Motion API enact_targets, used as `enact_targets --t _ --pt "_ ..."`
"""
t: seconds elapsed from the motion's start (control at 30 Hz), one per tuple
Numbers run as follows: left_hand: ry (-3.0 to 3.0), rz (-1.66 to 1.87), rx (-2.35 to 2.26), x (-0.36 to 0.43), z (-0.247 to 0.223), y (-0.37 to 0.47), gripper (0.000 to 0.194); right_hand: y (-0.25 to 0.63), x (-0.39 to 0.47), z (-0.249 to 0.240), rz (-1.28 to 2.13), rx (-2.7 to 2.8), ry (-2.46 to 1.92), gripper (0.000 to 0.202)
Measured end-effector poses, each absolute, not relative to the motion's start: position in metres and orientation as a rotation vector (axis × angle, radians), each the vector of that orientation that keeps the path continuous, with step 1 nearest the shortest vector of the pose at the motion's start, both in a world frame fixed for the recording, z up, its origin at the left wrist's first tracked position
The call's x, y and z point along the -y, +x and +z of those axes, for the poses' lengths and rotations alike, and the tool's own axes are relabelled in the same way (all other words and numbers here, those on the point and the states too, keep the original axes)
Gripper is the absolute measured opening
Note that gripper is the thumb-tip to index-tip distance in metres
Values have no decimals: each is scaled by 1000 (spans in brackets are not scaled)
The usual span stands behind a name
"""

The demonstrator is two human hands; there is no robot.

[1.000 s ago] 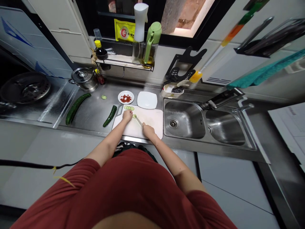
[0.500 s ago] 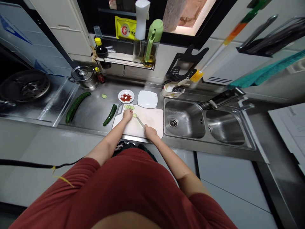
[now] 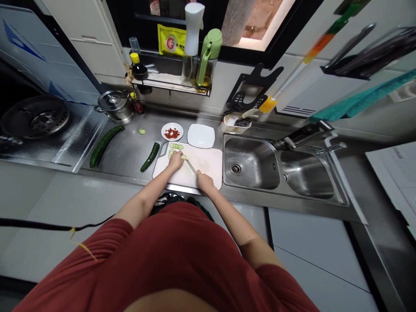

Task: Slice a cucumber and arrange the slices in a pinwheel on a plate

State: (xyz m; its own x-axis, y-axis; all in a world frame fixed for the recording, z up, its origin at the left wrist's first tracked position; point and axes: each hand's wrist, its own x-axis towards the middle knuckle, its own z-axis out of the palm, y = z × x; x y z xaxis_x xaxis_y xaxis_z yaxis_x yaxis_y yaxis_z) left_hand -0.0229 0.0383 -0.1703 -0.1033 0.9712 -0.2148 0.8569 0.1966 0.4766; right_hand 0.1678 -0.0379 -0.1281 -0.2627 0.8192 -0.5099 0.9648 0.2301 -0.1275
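Note:
My right hand (image 3: 205, 182) is wrapped round the handle of a knife (image 3: 191, 167), its blade slanting up and left over the white cutting board (image 3: 208, 162). At the blade's tip is a pale cucumber slice (image 3: 183, 157). The fingers of my left hand (image 3: 176, 160) are drawn together against that slice and appear to pinch it. A row of cucumber slices (image 3: 176, 146) lies along the board's top edge, with a few more beside my left fingers, partly hidden. A short piece of cucumber (image 3: 150, 157) lies left of the board.
A whole cucumber (image 3: 104, 146) and an end piece (image 3: 142, 131) lie on the steel counter. Behind the board stand a plate of chopped red pepper (image 3: 172, 132) and a white square plate (image 3: 201, 135). The double sink (image 3: 251, 160) is right, a lidded pot (image 3: 115, 106) back left.
My left hand has moved slightly right, up to the slice at the knife tip. More slices now show to its left. My right hand and the knife have barely moved.

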Motion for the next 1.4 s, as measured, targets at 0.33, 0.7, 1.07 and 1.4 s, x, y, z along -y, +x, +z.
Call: enact_targets --t 0.33,0.7,1.07,1.4 --pt "1697 380 -2021 -36 -173 -20 26 171 49 -121 -606 -2123 1753 32" --pt "1645 465 -2010 -37 -162 -15 13 175 49 -127 -634 -2027 1945 33" --pt "1352 729 -2065 -5 -169 -43 12 174 51 -131 -663 -2039 1980 31" --pt "1271 718 -2282 -5 -168 -75 20 174 49 -129 -693 -2031 1969 33"
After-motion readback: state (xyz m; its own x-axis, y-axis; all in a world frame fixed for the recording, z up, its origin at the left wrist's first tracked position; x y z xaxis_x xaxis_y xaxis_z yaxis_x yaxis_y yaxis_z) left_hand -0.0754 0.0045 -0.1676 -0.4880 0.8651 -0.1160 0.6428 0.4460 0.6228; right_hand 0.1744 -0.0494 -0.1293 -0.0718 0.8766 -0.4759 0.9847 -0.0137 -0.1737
